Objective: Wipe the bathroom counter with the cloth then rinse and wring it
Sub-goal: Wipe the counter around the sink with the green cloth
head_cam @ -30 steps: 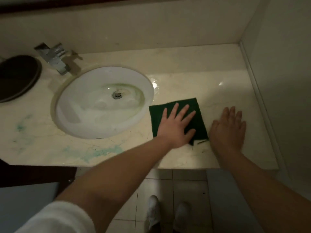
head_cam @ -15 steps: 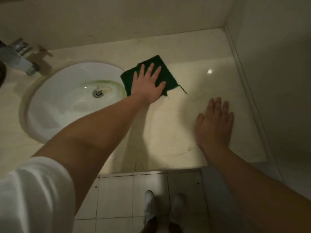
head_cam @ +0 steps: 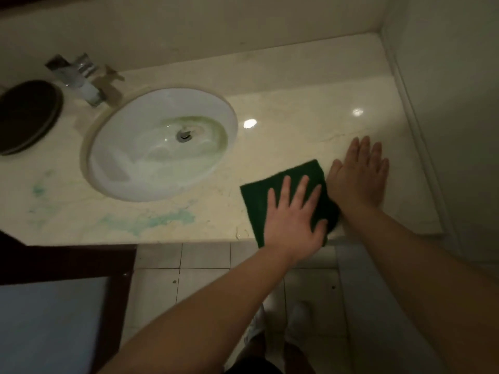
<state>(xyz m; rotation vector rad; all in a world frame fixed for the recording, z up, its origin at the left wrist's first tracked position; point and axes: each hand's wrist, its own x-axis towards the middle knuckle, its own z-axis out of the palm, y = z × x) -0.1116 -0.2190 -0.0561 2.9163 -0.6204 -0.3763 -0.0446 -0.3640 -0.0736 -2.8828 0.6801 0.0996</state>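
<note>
Our left hand (head_cam: 294,220), fingers spread, presses the dark green cloth (head_cam: 256,201) flat at the front edge of the counter (head_cam: 297,117), right of the sink (head_cam: 108,163). Our right hand (head_cam: 357,179) lies flat just beside it. We judge wiping unfinished: teal smears (head_cam: 151,221) mark the glossy veined stone by the oval white sink. Rinsing and wringing not yet begun.

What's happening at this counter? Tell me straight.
A person is wiping the counter. The left hand presses flat on a green cloth at the front edge, right of the sink, and the cloth reaches slightly past that edge. The right hand lies flat on bare counter just beside the cloth. Greenish smears in front of the sink are not yet wiped.
</note>
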